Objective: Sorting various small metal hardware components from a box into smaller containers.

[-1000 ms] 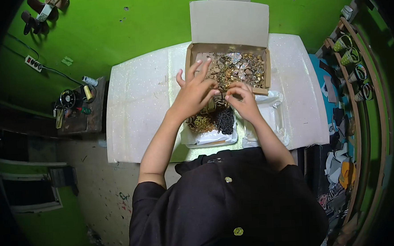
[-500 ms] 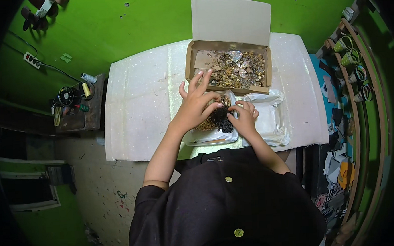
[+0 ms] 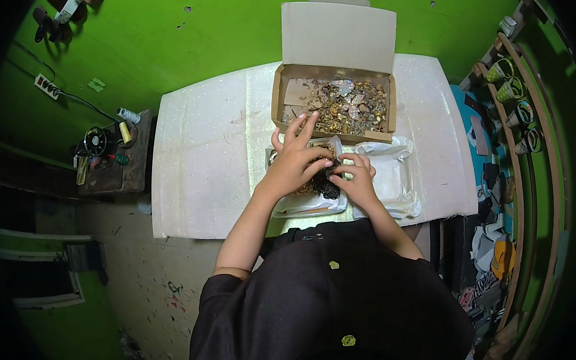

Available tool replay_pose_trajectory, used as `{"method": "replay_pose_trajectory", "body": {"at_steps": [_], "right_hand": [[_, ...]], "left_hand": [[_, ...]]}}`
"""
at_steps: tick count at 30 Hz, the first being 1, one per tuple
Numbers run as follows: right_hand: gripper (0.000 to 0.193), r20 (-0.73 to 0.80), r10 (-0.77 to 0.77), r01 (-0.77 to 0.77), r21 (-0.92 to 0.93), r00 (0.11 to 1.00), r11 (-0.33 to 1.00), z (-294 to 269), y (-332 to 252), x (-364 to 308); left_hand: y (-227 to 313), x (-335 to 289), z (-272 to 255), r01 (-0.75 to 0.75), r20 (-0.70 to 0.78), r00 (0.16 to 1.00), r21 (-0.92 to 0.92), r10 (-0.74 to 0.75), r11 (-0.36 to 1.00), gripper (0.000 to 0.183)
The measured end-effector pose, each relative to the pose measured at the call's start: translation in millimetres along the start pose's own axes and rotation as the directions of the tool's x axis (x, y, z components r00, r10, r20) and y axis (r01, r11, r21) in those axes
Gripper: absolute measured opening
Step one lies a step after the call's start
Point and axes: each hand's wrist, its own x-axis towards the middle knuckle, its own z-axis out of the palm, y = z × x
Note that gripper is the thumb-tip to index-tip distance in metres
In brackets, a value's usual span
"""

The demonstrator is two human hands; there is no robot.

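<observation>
Lying in left tray (image 3: pixel 300 208), black beads (image 3: pixel 330 191)

Left: on the green wall (image 3: pixel 234 29), a power strip (image 3: pixel 46 87) is hanging; below it, a white thread cone (image 3: pixel 128 115) and a yellow thread spool (image 3: pixel 126 131) are resting beside a black wheel (image 3: pixel 95 142). Right: sandals (image 3: pixel 510 90) are occupying a wooden rack (image 3: pixel 517 194).

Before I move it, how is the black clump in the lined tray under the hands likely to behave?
The black clump looks made of many small pieces, so it will probably sag rather than hold its shape. Glossy glints suggest it may be slippery. It lies right beside the gold pieces, so it could snag some.
</observation>
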Motion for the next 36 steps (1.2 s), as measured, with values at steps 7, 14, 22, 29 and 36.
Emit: {"method": "replay_pose_trajectory", "body": {"at_steps": [7, 14, 22, 29, 36], "right_hand": [[0.020, -0.062, 0.064, -0.067, -0.047, 0.996, 0.997, 4, 11, -7], [0.023, -0.077, 0.100, -0.109, -0.113, 0.992, 0.988, 8, 21, -9], [0.030, -0.095, 0.124, -0.137, -0.135, 0.988, 0.981, 8, 15, -11], [0.030, -0.151, 0.060, -0.078, -0.119, 0.987, 0.990, 7, 17, -8], [0.029, 0.080, -0.093, 0.115, -0.347, 0.992, 0.931, 10, 3, -10]], "left_hand": [[-7, -2, 23, 0.022, 0.044, 0.999, 0.015, -0.023, 1.000, 0.015], [-20, -7, 54, 0.055, 0.132, 0.989, 0.053, -0.061, 0.997, 0.018], [-36, -10, 78, 0.124, 0.138, 0.981, 0.081, -0.134, 0.989, 0.026], [-53, -17, 50, 0.239, 0.019, 0.970, 0.137, -0.243, 0.961, 0.032], [-66, -19, 39, 0.346, -0.044, 0.938, 0.139, -0.344, 0.928, 0.047]]}}
